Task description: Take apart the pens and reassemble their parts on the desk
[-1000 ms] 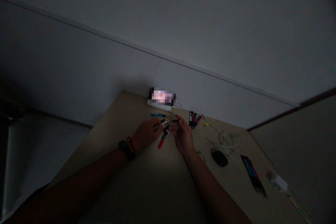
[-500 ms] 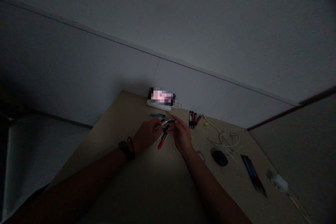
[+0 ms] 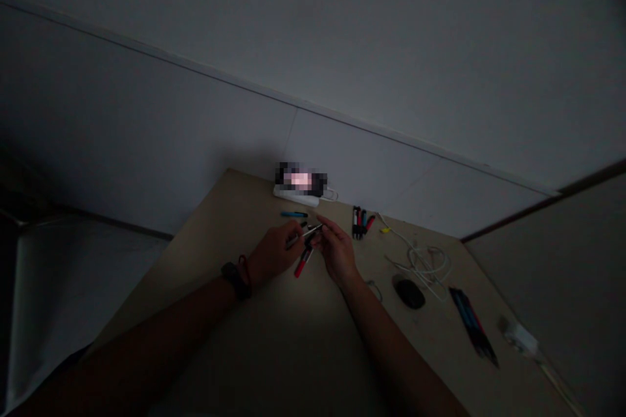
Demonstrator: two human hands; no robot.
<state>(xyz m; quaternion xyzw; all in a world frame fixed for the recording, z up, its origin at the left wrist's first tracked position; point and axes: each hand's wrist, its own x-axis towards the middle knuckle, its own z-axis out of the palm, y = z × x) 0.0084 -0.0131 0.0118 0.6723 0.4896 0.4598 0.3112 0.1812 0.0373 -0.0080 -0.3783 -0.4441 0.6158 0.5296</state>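
My left hand and my right hand meet over the middle of a beige table. Between them runs a thin pale pen, pinched at one end by my left fingers and at the other by my right finger and thumb. Just below it, a red-tipped marker angles down from a small dark cluster of pen parts. The poor light hides the finer details. A black watch and a red cord circle my left wrist.
Beyond my hands lie a blue marker, several upright markers, and a power strip holding a blurred object. To the right are white cable, a black mouse, and a dark pen pack.
My hands have drawn the thin pale pen out of the cluster and turned it slightly, with its right end rising. The red-tipped marker stays in nearly the same place.
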